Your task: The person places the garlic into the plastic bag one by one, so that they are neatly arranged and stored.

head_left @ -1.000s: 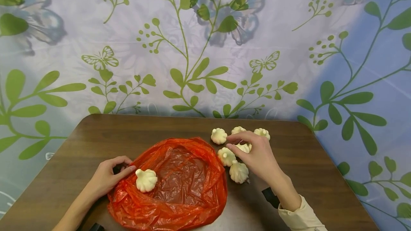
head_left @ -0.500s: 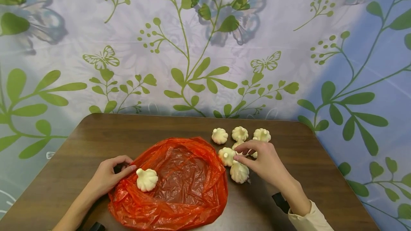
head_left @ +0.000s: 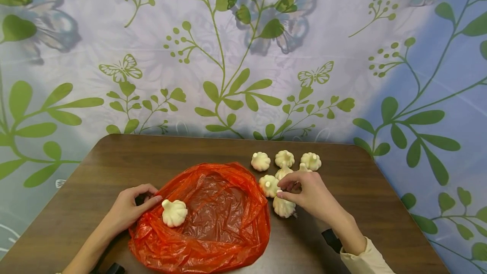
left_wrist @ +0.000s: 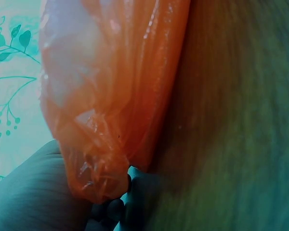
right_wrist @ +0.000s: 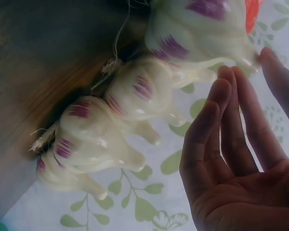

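My left hand [head_left: 127, 208] pinches the left rim of a red plastic bag [head_left: 213, 257], whose mouth spreads wide toward the camera. In the left wrist view, the bag's gathered edge [left_wrist: 96, 178] sits between thumb and fingers. One pale garlic bulb [head_left: 174, 213] shows at the bag's left side, near the left thumb. My right hand [head_left: 310, 191] reaches over the nearest garlic bulb [head_left: 284, 207] of a group on the table. In the right wrist view, its thumb and fingertips stand apart around a bulb's stem [right_wrist: 248, 62], with no firm grip visible.
Several more garlic bulbs, such as a back-left bulb [head_left: 260, 161] and a back-right bulb [head_left: 311, 161], lie beyond the right hand. All lie on a brown wooden table [head_left: 182, 149]. Behind it hangs a leaf-and-butterfly patterned cloth [head_left: 160, 54].
My right hand has moved from the bulbs farther back toward the nearest one, uncovering bulbs behind it. The left hand and the bag have stayed in place.
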